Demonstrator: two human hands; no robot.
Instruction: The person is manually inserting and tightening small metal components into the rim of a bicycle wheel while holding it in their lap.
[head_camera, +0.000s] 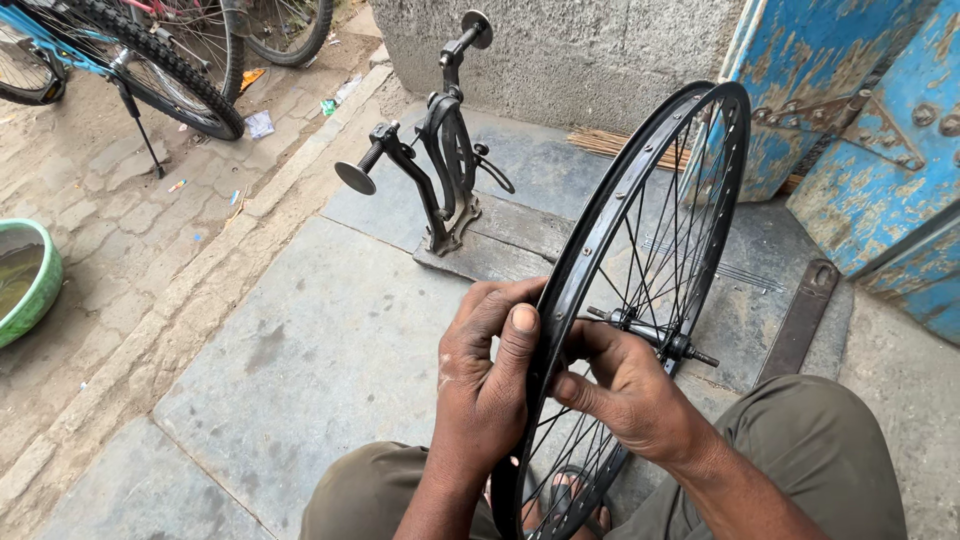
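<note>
Left hand (487, 375) curled tight on the black bicycle wheel rim (590, 235), thumb over its edge. Right hand (625, 385) pinches spokes near the hub axle (655, 337). Wheel upright between the knees.

Head view, steeply downward, close range

A black truing stand (440, 170), green basin (28, 280), parked bicycles (150, 55).

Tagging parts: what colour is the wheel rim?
Black, seen in the head view: rim, gripped by the left hand.
</note>
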